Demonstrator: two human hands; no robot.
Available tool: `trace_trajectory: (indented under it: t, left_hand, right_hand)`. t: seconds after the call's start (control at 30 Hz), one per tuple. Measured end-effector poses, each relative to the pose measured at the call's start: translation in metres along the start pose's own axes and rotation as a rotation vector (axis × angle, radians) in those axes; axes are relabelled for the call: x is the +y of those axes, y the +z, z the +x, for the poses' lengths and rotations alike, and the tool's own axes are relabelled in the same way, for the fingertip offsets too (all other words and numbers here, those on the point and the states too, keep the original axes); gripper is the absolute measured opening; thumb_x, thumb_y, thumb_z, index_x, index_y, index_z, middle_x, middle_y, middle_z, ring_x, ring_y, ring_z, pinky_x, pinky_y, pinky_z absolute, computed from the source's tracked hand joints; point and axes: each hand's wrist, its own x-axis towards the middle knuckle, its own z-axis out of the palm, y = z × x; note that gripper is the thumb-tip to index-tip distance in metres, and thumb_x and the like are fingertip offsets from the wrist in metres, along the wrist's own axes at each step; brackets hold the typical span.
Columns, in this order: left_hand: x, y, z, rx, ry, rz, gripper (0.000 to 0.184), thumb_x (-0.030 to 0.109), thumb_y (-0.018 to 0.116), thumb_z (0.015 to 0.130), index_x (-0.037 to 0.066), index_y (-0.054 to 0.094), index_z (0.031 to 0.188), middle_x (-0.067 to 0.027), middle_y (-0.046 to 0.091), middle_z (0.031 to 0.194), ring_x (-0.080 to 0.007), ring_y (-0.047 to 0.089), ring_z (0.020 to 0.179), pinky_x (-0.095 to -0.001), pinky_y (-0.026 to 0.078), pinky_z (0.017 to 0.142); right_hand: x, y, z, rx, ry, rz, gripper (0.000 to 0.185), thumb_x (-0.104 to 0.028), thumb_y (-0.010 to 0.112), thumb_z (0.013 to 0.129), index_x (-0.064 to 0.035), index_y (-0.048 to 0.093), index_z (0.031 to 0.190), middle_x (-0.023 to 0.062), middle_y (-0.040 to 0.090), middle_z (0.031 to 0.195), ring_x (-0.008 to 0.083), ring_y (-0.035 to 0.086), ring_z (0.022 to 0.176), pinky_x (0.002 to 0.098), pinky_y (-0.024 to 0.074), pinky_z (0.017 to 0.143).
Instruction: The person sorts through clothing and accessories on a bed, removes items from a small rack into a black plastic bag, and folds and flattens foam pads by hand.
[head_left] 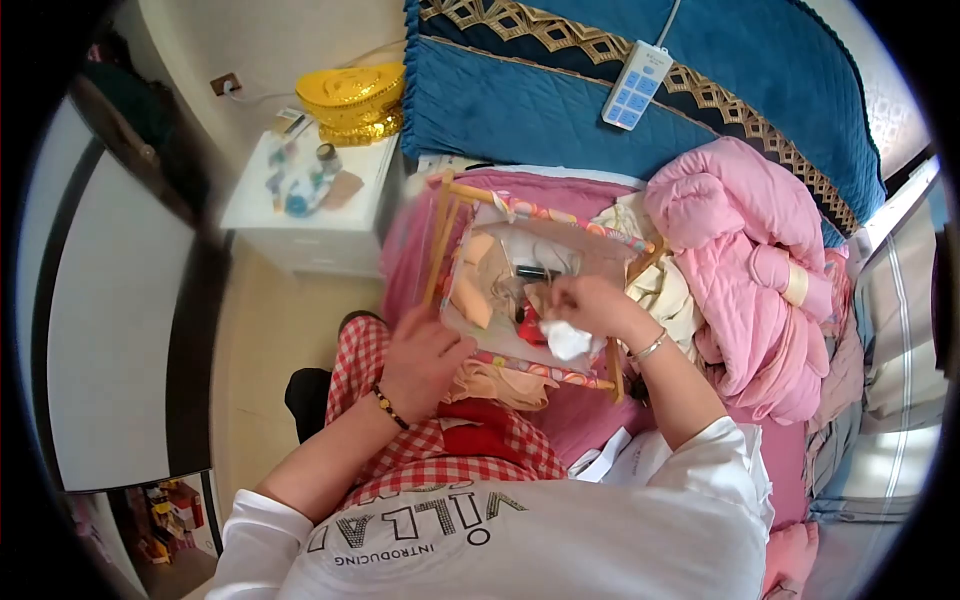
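Observation:
A fabric basket with a wooden frame (pixel 440 235) and a colourful patterned rim stands before me on the bed. My left hand (pixel 428 360) is at its near left corner, fingers bent over the edge. Inside the basket, my right hand (pixel 590 305) has its fingers drawn together; what they pinch is hidden. Just below that hand lies a crumpled white piece (pixel 568 341), like tissue or cloth. Beside it are a red item (pixel 530 325) and a black tube-like item (pixel 537 272). Peach-coloured pieces (pixel 470 300) lie at the basket's left side.
Pink bedding (pixel 745 260) is heaped to the right. A white bedside table (pixel 300 238) at the left carries a gold ingot-shaped ornament (pixel 350 100) and small items. A power strip (pixel 636 85) rests against the blue headboard (pixel 500 100). Beige cloth (pixel 500 385) lies by the basket's near side.

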Motion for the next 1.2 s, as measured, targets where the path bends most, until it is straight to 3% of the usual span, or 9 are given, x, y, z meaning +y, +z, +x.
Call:
trace_trajectory:
  t: [0.1, 0.2, 0.37, 0.43, 0.7, 0.83, 0.97, 1.1, 1.2]
  left_hand:
    - [0.004, -0.003, 0.002, 0.008, 0.009, 0.004, 0.021, 0.011, 0.055, 0.069, 0.010, 0.061, 0.089, -0.0041, 0.057, 0.082, -0.0216, 0.057, 0.085, -0.0448, 0.039, 0.094]
    - [0.004, -0.002, 0.001, 0.012, 0.010, -0.002, 0.020, 0.010, 0.055, 0.069, 0.009, 0.061, 0.088, -0.0040, 0.057, 0.082, -0.0219, 0.057, 0.084, -0.0447, 0.039, 0.093]
    - [0.004, 0.001, -0.002, -0.034, 0.002, 0.021, 0.026, 0.007, 0.061, 0.068, 0.013, 0.061, 0.092, -0.0030, 0.059, 0.089, -0.0202, 0.056, 0.090, -0.0443, 0.036, 0.096]
    - [0.005, 0.001, -0.002, -0.055, -0.005, 0.034, 0.024, 0.007, 0.059, 0.069, 0.013, 0.062, 0.092, -0.0030, 0.059, 0.088, -0.0200, 0.056, 0.089, -0.0442, 0.036, 0.095]
    - [0.006, 0.000, -0.002, -0.032, 0.000, 0.016, 0.023, 0.008, 0.060, 0.068, 0.013, 0.062, 0.090, -0.0020, 0.059, 0.086, -0.0195, 0.057, 0.087, -0.0440, 0.037, 0.094]
    - [0.002, 0.002, -0.002, -0.011, -0.023, 0.007, 0.024, 0.009, 0.061, 0.066, 0.012, 0.062, 0.090, -0.0020, 0.059, 0.085, -0.0196, 0.057, 0.086, -0.0441, 0.037, 0.095]
    - [0.002, 0.000, 0.002, 0.008, -0.013, -0.004, 0.022, 0.010, 0.056, 0.068, 0.011, 0.060, 0.090, -0.0027, 0.057, 0.082, -0.0208, 0.056, 0.085, -0.0442, 0.037, 0.095]
    - [0.003, -0.001, 0.005, -0.044, -0.014, -0.020, 0.024, 0.010, 0.059, 0.067, 0.012, 0.060, 0.091, -0.0023, 0.058, 0.085, -0.0207, 0.056, 0.086, -0.0440, 0.037, 0.095]
    - [-0.003, 0.003, 0.006, -0.061, -0.013, -0.003, 0.025, 0.011, 0.061, 0.067, 0.013, 0.060, 0.092, -0.0021, 0.059, 0.087, -0.0204, 0.056, 0.087, -0.0438, 0.037, 0.096]
  right_hand:
    - [-0.001, 0.011, 0.002, 0.020, -0.037, -0.305, 0.017, -0.021, 0.055, 0.080, -0.0046, 0.059, 0.081, 0.0176, 0.062, 0.076, 0.0365, 0.059, 0.073, 0.0437, 0.0464, 0.067]
    - [-0.025, 0.008, 0.033, 0.003, 0.021, 0.078, 0.027, -0.026, 0.057, 0.079, -0.0052, 0.062, 0.095, 0.0209, 0.063, 0.091, 0.0367, 0.060, 0.086, 0.0417, 0.0477, 0.074]
    - [-0.018, 0.088, 0.092, 0.062, 0.075, 0.100, 0.063, -0.033, 0.065, 0.074, -0.0011, 0.045, 0.124, 0.0228, 0.061, 0.095, 0.0367, 0.060, 0.089, 0.0405, 0.0479, 0.076]
    - [-0.008, 0.107, 0.106, 0.394, 0.117, 0.234, 0.075, -0.028, 0.065, 0.073, -0.0041, 0.030, 0.135, 0.0243, 0.060, 0.100, 0.0371, 0.060, 0.089, 0.0399, 0.0480, 0.077]
    - [0.015, 0.054, 0.090, 0.273, 0.174, 0.410, 0.026, -0.021, 0.057, 0.074, -0.0060, 0.066, 0.093, 0.0165, 0.063, 0.079, 0.0324, 0.062, 0.080, 0.0369, 0.0479, 0.072]
    - [0.000, -0.002, 0.021, 0.201, 0.101, 0.638, 0.023, -0.014, 0.053, 0.079, -0.0005, 0.064, 0.093, 0.0053, 0.064, 0.081, 0.0119, 0.059, 0.073, 0.0277, 0.0469, 0.064]
    - [-0.019, -0.023, -0.047, -0.043, 0.156, 1.057, 0.020, -0.007, 0.056, 0.078, 0.0022, 0.062, 0.096, 0.0013, 0.063, 0.086, 0.0075, 0.056, 0.076, 0.0219, 0.0457, 0.066]
    - [-0.055, 0.000, -0.063, -0.102, -0.297, 0.430, 0.021, -0.006, 0.057, 0.074, -0.0040, 0.061, 0.095, 0.0080, 0.061, 0.080, 0.0195, 0.059, 0.069, 0.0318, 0.0456, 0.064]
    - [-0.080, 0.032, -0.066, -0.095, -0.337, 0.029, 0.019, -0.011, 0.061, 0.074, -0.0071, 0.062, 0.093, 0.0120, 0.060, 0.081, 0.0281, 0.058, 0.077, 0.0374, 0.0463, 0.067]
